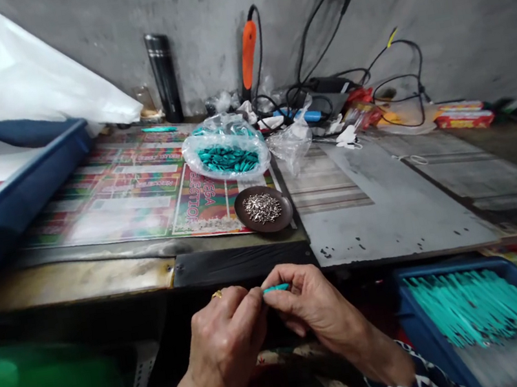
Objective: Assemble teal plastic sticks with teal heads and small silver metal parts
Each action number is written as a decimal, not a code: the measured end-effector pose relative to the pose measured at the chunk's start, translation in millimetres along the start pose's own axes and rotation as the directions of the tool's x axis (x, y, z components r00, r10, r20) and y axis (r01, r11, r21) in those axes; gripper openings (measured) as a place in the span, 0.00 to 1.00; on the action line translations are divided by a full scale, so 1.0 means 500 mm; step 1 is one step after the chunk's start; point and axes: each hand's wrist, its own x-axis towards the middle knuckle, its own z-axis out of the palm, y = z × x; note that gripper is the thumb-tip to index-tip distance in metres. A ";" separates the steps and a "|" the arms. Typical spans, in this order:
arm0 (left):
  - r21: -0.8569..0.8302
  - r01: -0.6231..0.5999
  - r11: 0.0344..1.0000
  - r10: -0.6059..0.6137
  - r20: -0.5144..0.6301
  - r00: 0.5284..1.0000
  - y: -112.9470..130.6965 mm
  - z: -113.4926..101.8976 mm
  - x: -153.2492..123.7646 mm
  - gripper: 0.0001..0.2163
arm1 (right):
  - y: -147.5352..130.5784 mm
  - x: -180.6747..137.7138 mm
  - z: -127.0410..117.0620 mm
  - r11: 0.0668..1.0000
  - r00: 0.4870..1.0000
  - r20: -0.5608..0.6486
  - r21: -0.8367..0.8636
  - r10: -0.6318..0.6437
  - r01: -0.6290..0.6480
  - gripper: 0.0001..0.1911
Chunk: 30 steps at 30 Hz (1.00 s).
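The left hand (224,349) and right hand (310,303) pinch a teal plastic stick (276,288) at their fingertips, with a dish of silver bits (263,209) and bagged teal pieces (226,153) kept within easy reach on the worktop (390,218).

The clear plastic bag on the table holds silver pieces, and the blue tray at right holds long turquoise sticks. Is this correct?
No: the head view shows the clear plastic bag holding turquoise pieces, not silver. The blue tray is right.
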 end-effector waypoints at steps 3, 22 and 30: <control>-0.007 -0.006 1.000 0.006 -0.010 1.000 0.000 0.002 -0.004 0.12 | 0.002 0.002 0.002 1.000 1.000 -0.006 0.019 0.005 -0.005 0.14; 0.017 0.017 1.000 -0.017 -0.009 1.000 0.001 -0.002 -0.006 0.15 | 0.013 0.001 0.006 1.000 0.999 -0.027 0.017 0.019 -0.018 0.16; 0.010 0.009 1.000 -0.009 -0.001 1.000 0.001 0.000 -0.010 0.15 | 0.014 -0.009 0.000 0.999 1.000 0.011 -0.037 -0.002 0.002 0.15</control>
